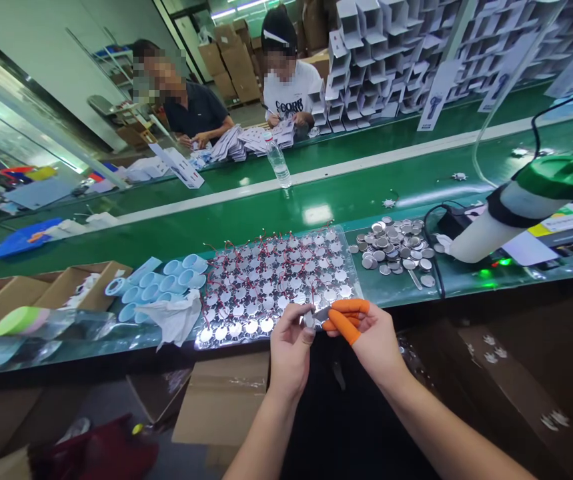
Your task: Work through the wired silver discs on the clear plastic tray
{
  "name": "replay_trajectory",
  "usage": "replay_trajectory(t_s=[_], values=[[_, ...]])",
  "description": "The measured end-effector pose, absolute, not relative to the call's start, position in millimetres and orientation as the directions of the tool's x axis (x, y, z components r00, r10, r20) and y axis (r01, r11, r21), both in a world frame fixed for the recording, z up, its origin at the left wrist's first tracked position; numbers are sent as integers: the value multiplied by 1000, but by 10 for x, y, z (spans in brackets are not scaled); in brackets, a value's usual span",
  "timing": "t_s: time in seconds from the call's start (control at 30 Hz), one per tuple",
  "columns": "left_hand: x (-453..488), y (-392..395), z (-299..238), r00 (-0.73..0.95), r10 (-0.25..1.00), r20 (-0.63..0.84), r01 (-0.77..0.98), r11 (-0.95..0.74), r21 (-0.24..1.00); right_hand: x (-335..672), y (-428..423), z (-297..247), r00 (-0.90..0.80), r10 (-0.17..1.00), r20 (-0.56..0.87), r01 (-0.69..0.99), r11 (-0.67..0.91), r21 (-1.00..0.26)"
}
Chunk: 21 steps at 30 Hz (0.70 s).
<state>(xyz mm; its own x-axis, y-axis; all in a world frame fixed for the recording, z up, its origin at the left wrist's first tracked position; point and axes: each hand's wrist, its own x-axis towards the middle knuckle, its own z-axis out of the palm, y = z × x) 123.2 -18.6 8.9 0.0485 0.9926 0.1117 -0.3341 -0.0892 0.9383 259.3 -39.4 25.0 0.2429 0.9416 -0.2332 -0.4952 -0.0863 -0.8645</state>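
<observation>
My left hand (291,343) is closed in a pinch on a small round silvery disc (309,319) at the near edge of the bench. My right hand (366,330) wears orange finger cots and grips a small grey flat tool or part (323,313) whose tip touches the disc. Just beyond both hands lies a clear sheet (276,280) covered with several shiny star-shaped discs with red wires. A pile of round metal discs (396,245) lies to the right of the sheet.
Light blue plastic rings (161,283) and a white cloth (173,317) lie left of the sheet, with cardboard boxes (41,287) further left. A white bottle with a green cap (526,203) leans at right. Two people sit across the green belt (316,200) behind a water bottle (279,160).
</observation>
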Motion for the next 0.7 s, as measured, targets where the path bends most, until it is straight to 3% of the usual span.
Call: replay_trajectory(t_s=[0.1, 0.33, 0.57, 0.7], values=[[1221, -198, 55, 39, 992, 117, -309, -99, 946, 2543, -420, 252, 298, 929, -221, -485, -52, -873], [1231, -210, 22, 23, 998, 58, -374, -46, 926, 2551, -404, 185, 249, 933, -259, -544, -87, -835], [1262, -237, -13, 4, 998, 64, -306, -59, 950, 2499, -480, 266, 405, 897, -177, -431, 16, -902], [1264, -239, -41, -18, 998, 65, -313, -67, 947, 2518, -458, 241, 360, 913, -191, -462, -3, -887]])
